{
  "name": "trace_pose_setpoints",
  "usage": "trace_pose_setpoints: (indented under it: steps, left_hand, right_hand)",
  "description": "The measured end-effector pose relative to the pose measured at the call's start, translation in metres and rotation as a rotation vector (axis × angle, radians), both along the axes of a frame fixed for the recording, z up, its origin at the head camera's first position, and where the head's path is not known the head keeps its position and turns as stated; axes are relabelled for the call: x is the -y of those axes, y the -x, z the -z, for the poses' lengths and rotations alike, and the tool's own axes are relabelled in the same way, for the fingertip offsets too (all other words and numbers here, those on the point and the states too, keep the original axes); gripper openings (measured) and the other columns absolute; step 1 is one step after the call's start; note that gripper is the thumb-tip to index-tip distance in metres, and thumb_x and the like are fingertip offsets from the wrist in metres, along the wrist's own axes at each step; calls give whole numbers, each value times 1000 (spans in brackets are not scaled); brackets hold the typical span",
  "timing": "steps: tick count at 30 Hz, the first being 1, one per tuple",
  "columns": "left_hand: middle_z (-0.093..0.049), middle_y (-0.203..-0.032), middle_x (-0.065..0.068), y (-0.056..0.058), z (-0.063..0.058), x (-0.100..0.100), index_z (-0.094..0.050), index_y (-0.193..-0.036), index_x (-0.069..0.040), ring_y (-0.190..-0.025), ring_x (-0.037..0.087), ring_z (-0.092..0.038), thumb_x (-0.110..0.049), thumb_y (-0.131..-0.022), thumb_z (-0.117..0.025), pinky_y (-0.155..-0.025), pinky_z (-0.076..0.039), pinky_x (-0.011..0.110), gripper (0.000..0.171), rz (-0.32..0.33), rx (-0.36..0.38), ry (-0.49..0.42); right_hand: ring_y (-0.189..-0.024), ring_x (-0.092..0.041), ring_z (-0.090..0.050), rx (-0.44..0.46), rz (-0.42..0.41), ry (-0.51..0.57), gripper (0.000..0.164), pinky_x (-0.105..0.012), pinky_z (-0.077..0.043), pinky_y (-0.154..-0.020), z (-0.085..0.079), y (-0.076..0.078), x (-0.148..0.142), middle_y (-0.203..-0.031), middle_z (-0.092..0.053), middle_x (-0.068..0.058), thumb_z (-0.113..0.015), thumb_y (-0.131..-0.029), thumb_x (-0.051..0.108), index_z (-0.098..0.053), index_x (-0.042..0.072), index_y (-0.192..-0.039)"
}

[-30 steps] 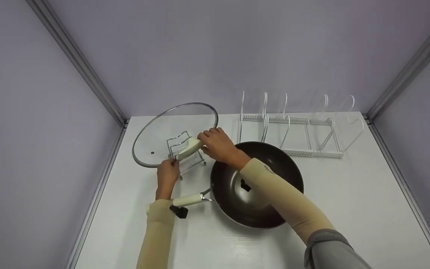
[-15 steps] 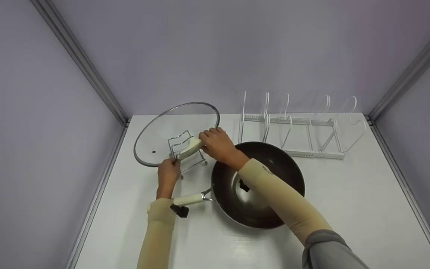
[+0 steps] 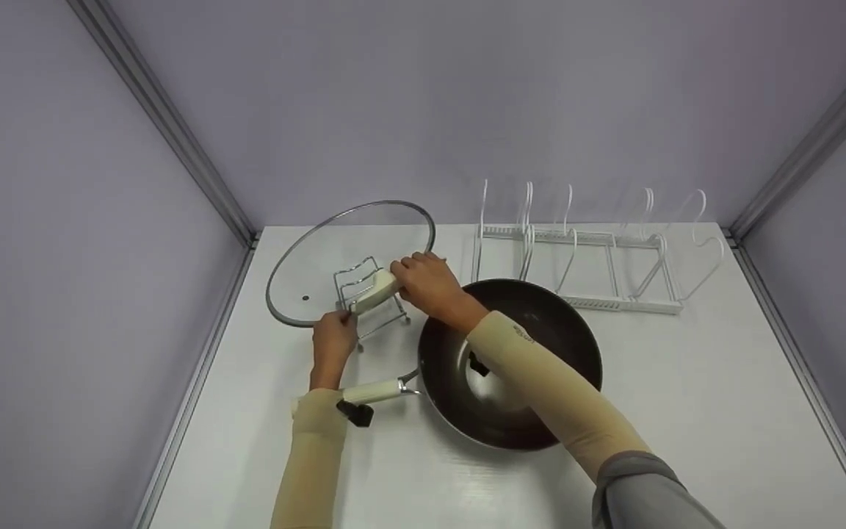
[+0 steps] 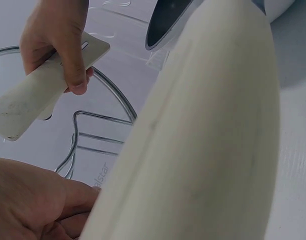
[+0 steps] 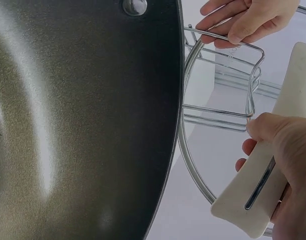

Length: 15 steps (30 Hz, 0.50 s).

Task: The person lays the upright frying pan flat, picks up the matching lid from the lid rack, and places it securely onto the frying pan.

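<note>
Head view: a glass lid [image 3: 320,253] slants at the small wire rack [image 3: 357,281] on the left of the tabletop [image 3: 702,411], spreading well past the frame, so it would probably tip if nobody held it. The right hand [image 3: 429,285] is wrapped over the far end of the cream lid handle [image 3: 377,292], a sound place to bear the weight, while the left hand [image 3: 333,338] is at the rack's near side. The dark pan [image 3: 460,397] lies just right of them, partly under the right sleeve [image 3: 548,389], its pan handle [image 3: 373,392] running beneath the left sleeve [image 3: 316,455]; that makes the reach look cramped. The white rack [image 3: 592,302] stands near the back wall [image 3: 467,110].

Left wrist view: the pan handle looms across the middle, hiding part of the wire rack. The right hand grips the lid handle with the thumb to one side, which likely keeps the slanted lid from twisting. The left hand's hold is mostly cut off here.

Right wrist view: the left hand's pinch is narrow, thumb on a wire and fingers beneath, apparently to steady the light frame. The lid's rim crosses the rack's wires beside the pan's edge; whether it is seated in a slot cannot be told
</note>
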<state>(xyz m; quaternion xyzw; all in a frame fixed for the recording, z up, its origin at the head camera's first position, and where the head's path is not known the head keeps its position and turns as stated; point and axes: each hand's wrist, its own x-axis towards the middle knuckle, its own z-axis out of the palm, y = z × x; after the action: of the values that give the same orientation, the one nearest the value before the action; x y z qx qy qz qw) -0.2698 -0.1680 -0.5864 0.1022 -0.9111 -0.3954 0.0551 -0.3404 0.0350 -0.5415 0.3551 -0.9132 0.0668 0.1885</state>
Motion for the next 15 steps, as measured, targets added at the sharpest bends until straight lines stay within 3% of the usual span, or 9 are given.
trace_pose_setpoints:
  steps: [4, 10, 15]
  left_hand:
    - [-75, -87, 19, 1, 0, 0, -78, -99, 6, -76, 28, -64, -11, -104, -59, -66, -47, 36, 25, -8, 15, -15]
    - [-77, -95, 19, 2, -1, -1, -78, -107, 6, -81, 27, -65, -13, -105, -60, -72, -52, 40, 26, -16, 44, -29]
    - [-77, -96, 22, 1, 0, 1, -78, -102, 6, -79, 28, -65, -11, -104, -59, -71, -51, 40, 26, -10, 31, -21]
  right_hand:
    - [-88, -32, -74, -2, -7, 2, 20, -47, -59, -82, -1, 1, 1, -99, -77, -12, -80, -92, 13, -69, 5, -107]
    - [-88, -32, -75, 8, 2, 10, 21, -48, -59, -82, -1, 2, 3, -99, -77, -12, -81, -93, 17, -69, 5, -106]
    - [-91, -31, -75, 15, -1, 14, 22, -47, -58, -84, 1, 1, 4, -101, -78, -11, -82, -93, 18, -71, 6, -108]
